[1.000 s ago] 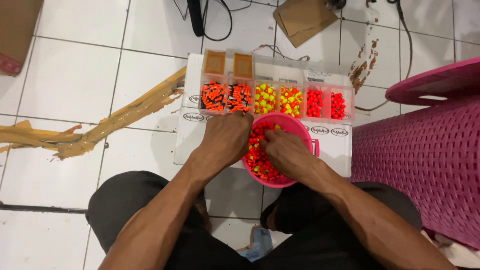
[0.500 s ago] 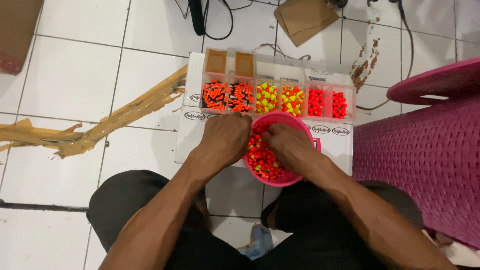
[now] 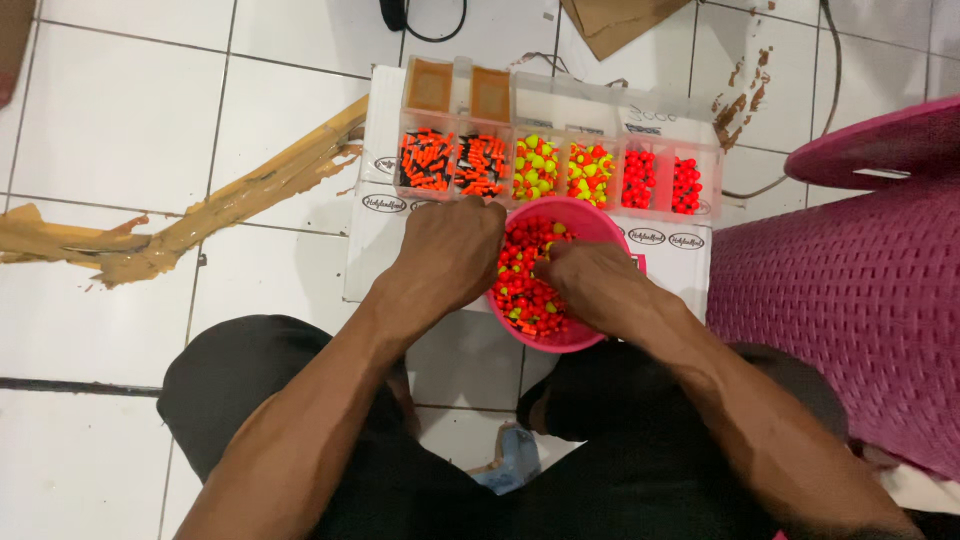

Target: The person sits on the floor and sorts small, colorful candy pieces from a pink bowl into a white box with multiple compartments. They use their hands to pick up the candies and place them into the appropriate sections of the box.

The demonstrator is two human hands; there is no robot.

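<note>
Head view: the round pink plastic bowl (image 3: 600, 215) of red and yellow beads (image 3: 525, 290) sits near the clear compartment tray (image 3: 560, 165); left hand (image 3: 450, 250) clenched at its left rim, right hand (image 3: 590, 280) pinching inside, contents hidden; best pick one colour at a time

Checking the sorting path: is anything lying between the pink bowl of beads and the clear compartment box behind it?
Nothing visible does. The pink bowl sits right against the clear compartment box, whose compartments are open; only the left hand rests at the bowl's rim.
</note>
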